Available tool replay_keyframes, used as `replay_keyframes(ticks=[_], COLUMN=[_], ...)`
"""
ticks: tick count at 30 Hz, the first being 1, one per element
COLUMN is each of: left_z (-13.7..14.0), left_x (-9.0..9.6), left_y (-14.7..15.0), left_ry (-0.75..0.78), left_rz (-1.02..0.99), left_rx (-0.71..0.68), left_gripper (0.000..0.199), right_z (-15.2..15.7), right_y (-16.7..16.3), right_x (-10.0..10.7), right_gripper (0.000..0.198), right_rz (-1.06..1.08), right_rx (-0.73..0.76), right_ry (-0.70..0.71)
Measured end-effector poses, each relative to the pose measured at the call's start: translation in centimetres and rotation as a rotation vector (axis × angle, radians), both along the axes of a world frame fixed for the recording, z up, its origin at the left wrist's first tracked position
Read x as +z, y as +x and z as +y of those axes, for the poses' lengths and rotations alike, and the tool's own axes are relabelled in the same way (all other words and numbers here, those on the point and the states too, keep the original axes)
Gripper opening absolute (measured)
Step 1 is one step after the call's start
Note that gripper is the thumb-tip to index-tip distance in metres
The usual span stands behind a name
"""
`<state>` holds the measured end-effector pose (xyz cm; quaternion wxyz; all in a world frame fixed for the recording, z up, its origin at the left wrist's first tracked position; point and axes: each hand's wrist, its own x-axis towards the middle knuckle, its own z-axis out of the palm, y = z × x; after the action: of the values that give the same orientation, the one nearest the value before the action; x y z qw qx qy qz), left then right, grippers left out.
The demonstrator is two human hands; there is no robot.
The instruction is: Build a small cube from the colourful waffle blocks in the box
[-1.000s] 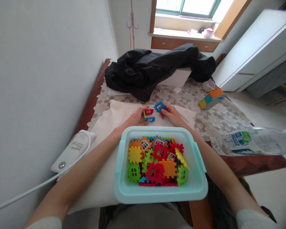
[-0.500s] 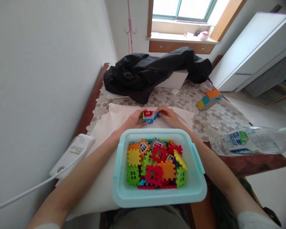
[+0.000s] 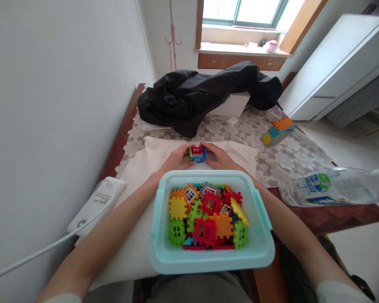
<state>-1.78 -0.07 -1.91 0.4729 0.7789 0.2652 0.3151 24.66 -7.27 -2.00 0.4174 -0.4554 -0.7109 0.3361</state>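
Beyond the tub, on the white cloth, a small open box of interlocking plastic building tiles (image 3: 197, 159) stands between my hands. Its visible sides are red at the back, blue at the front and right, and green at the left. My left hand (image 3: 177, 157) grips the left side, thumb near the front corner. On the right side, my right hand (image 3: 219, 155) presses the blue tile against the box, fingers behind and thumb in front. Just nearer to me sits the pale turquoise tub (image 3: 211, 263), holding many loose tiles (image 3: 204, 231) in red, green, orange and yellow.
A black cloth (image 3: 192, 94) lies across the back of the table. Joined orange, blue and yellow tiles (image 3: 278, 129) stand at the right rear. A plastic bottle (image 3: 337, 187) lies at the right edge, and a white power strip (image 3: 96, 202) with a cable lies at the left.
My right hand has moved left, bringing the separate blue tile against the right side of the box. My left hand stays on the left side.
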Motion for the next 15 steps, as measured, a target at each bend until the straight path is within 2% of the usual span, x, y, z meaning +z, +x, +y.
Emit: replay_keyframes(ticks=[2, 7, 15], left_z=[0.14, 0.36, 0.18], left_x=[-0.18, -0.5, -0.63], left_y=[-0.01, -0.04, -0.1], left_ry=[-0.02, -0.05, -0.046], left_rz=[-0.006, -0.001, 0.001], left_rx=[-0.005, 0.013, 0.034], left_gripper=[0.082, 0.087, 0.078], right_z=[-0.18, -0.58, -0.65], right_y=[-0.09, -0.28, -0.32], right_x=[0.07, 0.57, 0.88], right_gripper=[0.078, 0.066, 0.066], right_rz=[0.072, 0.122, 0.147], right_rx=[0.026, 0.086, 0.088], right_ry=[-0.045, -0.105, -0.119])
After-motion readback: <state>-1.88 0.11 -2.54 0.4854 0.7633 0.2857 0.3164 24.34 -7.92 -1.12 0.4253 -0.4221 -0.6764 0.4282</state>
